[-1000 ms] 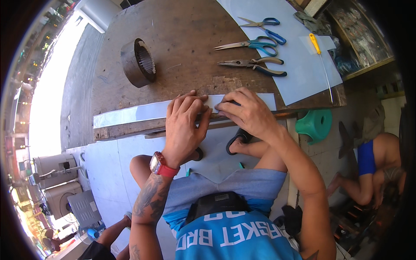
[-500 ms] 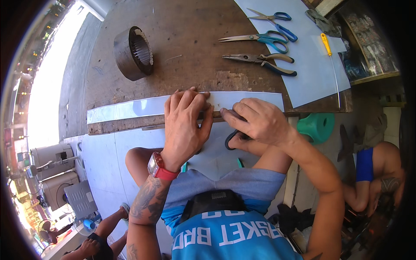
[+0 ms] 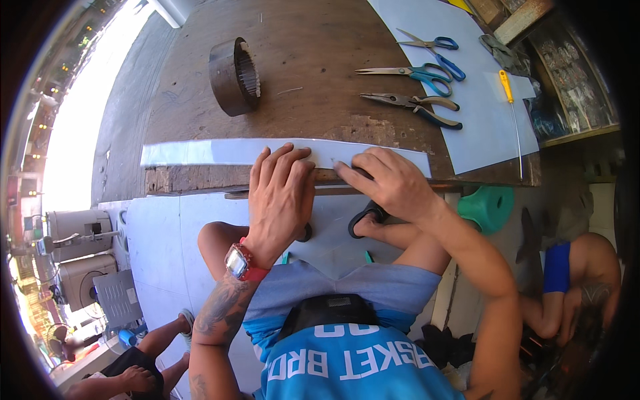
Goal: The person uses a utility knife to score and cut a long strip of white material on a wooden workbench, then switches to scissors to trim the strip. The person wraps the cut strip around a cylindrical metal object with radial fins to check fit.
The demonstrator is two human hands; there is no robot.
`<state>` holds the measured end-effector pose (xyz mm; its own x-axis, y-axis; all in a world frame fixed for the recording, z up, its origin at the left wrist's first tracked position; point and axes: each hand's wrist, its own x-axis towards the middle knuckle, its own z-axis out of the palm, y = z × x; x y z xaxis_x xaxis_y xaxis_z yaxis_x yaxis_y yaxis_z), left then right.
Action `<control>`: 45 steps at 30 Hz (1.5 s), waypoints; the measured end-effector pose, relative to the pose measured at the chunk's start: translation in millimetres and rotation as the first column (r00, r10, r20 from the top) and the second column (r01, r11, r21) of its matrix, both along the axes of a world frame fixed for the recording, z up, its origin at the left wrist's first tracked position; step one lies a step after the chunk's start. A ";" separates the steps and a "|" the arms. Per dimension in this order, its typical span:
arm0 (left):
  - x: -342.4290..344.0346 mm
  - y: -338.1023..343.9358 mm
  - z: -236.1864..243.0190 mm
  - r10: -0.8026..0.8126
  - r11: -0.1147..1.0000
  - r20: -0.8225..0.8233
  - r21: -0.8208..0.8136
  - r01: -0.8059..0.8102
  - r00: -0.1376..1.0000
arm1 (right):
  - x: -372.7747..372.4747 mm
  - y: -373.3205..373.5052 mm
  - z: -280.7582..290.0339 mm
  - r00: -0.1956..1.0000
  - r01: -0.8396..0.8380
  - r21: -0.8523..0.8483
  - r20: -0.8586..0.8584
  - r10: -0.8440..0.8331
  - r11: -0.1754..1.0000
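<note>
A long, narrow white strip (image 3: 220, 153), glossy in parts, lies along the near edge of the wooden table. My left hand (image 3: 280, 193) rests on its middle with the fingers stretched out and slightly apart. Just to the right, my right hand (image 3: 399, 183) has its fingers curled in. One of its digits reaches left and touches the strip close to my left fingertips. Whether a small thing sits inside the curled right fingers is hidden.
Beyond the strip stand a thick brown roll of tape (image 3: 223, 80), teal-handled scissors (image 3: 427, 75), blue-handled scissors (image 3: 448, 61) and long-nose pliers (image 3: 417, 104). A yellow-handled screwdriver (image 3: 507, 90) lies on a white sheet (image 3: 477, 133). A green stool (image 3: 490, 207) and other people are nearby.
My left fingers, bent before, now lie straighter on the strip. The right hand remains at the strip, slightly further left. The view has shifted a little, so the tools appear further right.
</note>
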<state>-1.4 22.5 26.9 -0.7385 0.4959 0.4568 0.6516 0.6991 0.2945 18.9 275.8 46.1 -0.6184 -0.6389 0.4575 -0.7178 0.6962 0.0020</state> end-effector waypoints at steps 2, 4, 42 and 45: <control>8.3 -16.8 -4.2 -0.064 0.998 -0.030 -0.016 0.064 0.997 | -9.1 -15.6 -10.4 0.999 0.033 -0.046 0.018 -0.032 0.998; 13.7 -29.0 -7.2 -0.161 0.987 -0.048 -0.027 0.159 0.986 | -15.6 -25.8 -16.4 0.994 0.063 -0.068 0.097 -0.056 0.996; -12.4 -23.7 -27.7 -0.289 0.948 -0.032 -0.147 0.282 0.957 | -11.6 16.3 -5.9 0.995 -0.051 0.004 0.090 0.051 0.999; -12.7 -17.6 -22.0 -0.276 0.955 -0.008 -0.115 0.273 0.961 | -13.8 16.8 -3.8 0.993 -0.060 -0.007 0.102 0.060 0.998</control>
<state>-14.1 4.9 4.9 -0.5567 0.7266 0.4026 0.8286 0.5200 0.2074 5.0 292.6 42.3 -0.6226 -0.6747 0.3966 -0.7547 0.6516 -0.0763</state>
